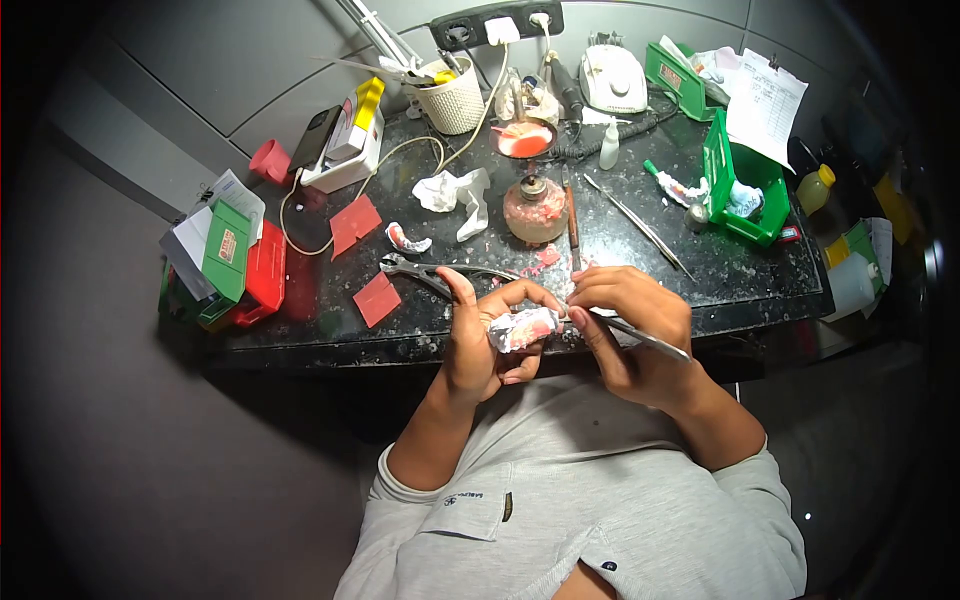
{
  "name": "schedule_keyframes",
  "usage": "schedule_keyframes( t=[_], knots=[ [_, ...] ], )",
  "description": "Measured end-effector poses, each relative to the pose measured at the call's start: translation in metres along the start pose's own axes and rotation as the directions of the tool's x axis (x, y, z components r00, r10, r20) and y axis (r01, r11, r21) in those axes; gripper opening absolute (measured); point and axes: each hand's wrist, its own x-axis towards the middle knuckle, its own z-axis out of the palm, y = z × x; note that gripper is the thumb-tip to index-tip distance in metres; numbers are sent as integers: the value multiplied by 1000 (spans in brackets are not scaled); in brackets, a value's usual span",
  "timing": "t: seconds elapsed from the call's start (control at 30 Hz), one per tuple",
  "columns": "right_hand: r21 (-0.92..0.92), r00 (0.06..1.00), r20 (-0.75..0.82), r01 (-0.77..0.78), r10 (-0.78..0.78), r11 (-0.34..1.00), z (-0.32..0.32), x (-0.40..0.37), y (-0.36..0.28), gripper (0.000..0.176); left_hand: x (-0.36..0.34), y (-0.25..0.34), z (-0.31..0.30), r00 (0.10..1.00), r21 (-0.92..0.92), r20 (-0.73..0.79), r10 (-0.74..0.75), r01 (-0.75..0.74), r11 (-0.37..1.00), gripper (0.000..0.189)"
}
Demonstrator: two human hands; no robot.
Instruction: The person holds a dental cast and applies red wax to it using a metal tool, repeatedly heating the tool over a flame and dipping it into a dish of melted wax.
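Note:
My left hand is closed around a white plaster dental model with pink wax on it, just in front of the bench edge. Between the fingers of my right hand is a slim metal wax carver, its working end by the model's right side and partly hidden by my fingers. Beyond my left hand lie metal pliers. A brown-handled wax knife rests beside a glass spirit lamp. Another metal instrument lies farther right.
Pink wax sheets and a small plaster model lie on the dark bench, near crumpled tissue. A round dish of pink wax sits behind the lamp. Green bins stand right, a red bin left.

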Motion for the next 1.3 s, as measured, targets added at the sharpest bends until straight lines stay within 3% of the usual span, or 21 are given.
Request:
schedule_keyframes(
  t=[0.07, 0.13, 0.27, 0.5, 0.6, 0.67, 0.73, 0.77, 0.8, 0.87, 0.9, 0.93, 0.97, 1.0, 1.03, 1.07, 1.13, 1.2, 1.27, 1.3],
  knots=[
    [-14, 999, -32, -25, 24, 1000, 0, 1, -1, 19, 1, -2, 0, 999, -15, 32, 6, -6, 1000, 119],
    [89, 997, 23, 72, -74, 993, 3, 2, -2, 21, 1, -2, 3, 998, -76, -58, -14, 10, 997, 117],
    [128, 991, 99, 75, -88, 989, 10, 0, -2, 22, 0, -1, 4, 997, -64, -70, -24, 20, 998, 115],
    [111, 997, 22, 68, -71, 991, 6, 1, 1, 19, 0, 0, -1, 1000, -69, 1, -12, 12, 998, 113],
    [79, 997, -80, -14, 20, 997, -1, 4, 7, 12, 2, -1, -8, 996, -77, 85, 32, -25, 997, 111],
    [50, 958, -134, -248, 253, 967, -5, 1, 17, 6, 1, -3, -8, 987, -99, 143, 71, -57, 993, 109],
    [48, 937, -144, -314, 318, 948, -11, 0, 26, 11, -2, -3, 2, 985, 121, 15, 170, -171, 978, 98],
    [20, 925, -158, -347, 346, 938, -14, 1, 27, 12, -4, 0, -1, 974, 234, 123, 192, -216, 948, 82],
    [-6, 911, -174, -380, 374, 925, -17, 3, 29, 12, -3, 0, 2, 974, 235, 125, 190, -215, 948, 82],
    [-50, 919, -203, -354, 338, 934, -21, 4, 37, 14, -1, -5, 10, 904, 550, 109, 413, -400, 733, 78],
    [-94, 927, -227, -327, 300, 940, -23, 4, 39, 15, 1, -8, 10, 838, 741, 90, 538, -417, 526, 86],
    [-92, 926, -228, -330, 302, 940, -31, 4, 36, 15, 2, -7, 8, 839, 742, 89, 536, -415, 527, 86],
    [-241, 881, -129, -473, 455, 847, -44, 5, 30, 18, 4, -6, 5, 730, 891, 258, 633, -433, 137, 89],
    [-399, 796, -54, -570, 602, 718, -53, 8, 24, 21, 5, -2, 7, 620, 889, 454, 640, -365, -277, 93],
    [-383, 807, -79, -567, 585, 729, -55, 9, 19, 26, 5, -3, 8, 614, 907, 394, 684, -380, -182, 98],
    [-385, 807, -82, -567, 585, 728, -57, 6, 19, 26, 4, -3, 9, 613, 906, 396, 683, -382, -182, 98],
    [-622, 844, 19, -409, 535, 668, -61, -4, 26, 25, 1, -5, 7, 715, 959, 216, 664, -285, -6, 98],
    [-679, 872, 22, -346, 489, 647, -64, -9, 26, 20, 6, -9, 0, 723, 955, 204, 660, -297, 30, 98],
    [-534, 971, 88, -144, 224, 833, -74, 6, -4, 20, 10, -12, -9, 704, 933, 214, 678, -353, 72, 99],
    [-146, 896, 416, -104, 157, 984, -89, 11, -18, 22, 10, -13, -12, 727, 927, 187, 661, -353, 126, 100]
  ],
)
